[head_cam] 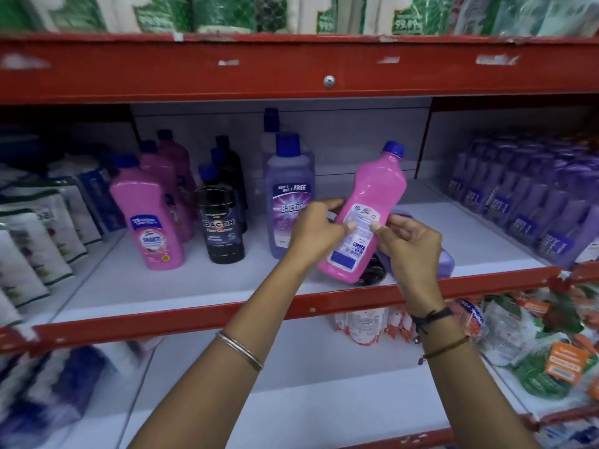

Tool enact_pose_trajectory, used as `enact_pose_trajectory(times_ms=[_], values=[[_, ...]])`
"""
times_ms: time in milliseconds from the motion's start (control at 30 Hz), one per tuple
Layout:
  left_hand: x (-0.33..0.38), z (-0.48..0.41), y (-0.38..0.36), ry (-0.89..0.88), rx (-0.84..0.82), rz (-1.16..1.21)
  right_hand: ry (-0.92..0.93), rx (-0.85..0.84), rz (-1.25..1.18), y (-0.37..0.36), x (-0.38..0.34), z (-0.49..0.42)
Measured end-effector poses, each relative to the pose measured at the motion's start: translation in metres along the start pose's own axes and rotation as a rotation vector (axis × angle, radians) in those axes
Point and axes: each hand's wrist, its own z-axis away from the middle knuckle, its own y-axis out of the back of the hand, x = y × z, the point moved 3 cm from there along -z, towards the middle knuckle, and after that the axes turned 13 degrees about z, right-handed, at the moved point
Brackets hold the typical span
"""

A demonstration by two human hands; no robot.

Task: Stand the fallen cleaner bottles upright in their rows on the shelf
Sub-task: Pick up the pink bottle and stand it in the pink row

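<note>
A pink cleaner bottle [372,202] with a blue cap is held tilted to the right above the white shelf [194,277], its back label towards me. My left hand [316,230] grips its left side and my right hand [408,244] grips its right side. Under it lie a fallen purple bottle [445,260] and a fallen black bottle [372,273], both mostly hidden by the pink one and my right hand. Upright rows stand to the left: pink bottles [152,215], black bottles [220,218] and purple bottles [287,196].
Packed purple bottles [525,202] fill the shelf's right side. White and green pouches [35,234] sit at the far left. A red shelf beam [291,69] hangs overhead and a red front edge [194,319] runs below. Packets [518,338] lie on the lower shelf.
</note>
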Motion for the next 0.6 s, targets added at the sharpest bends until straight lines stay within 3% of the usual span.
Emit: enact_pose_trajectory(times_ms=[367,600], values=[[0.007,0.078,0.128,-0.146,0.215,0.033,0.122,-0.136,-0.054,-0.110,-0.041,0.066],[-0.012,0.101,0.205,-0.149,0.378,-0.018,0.143,-0.237,-0.071,-0.193,-0.055,0.099]])
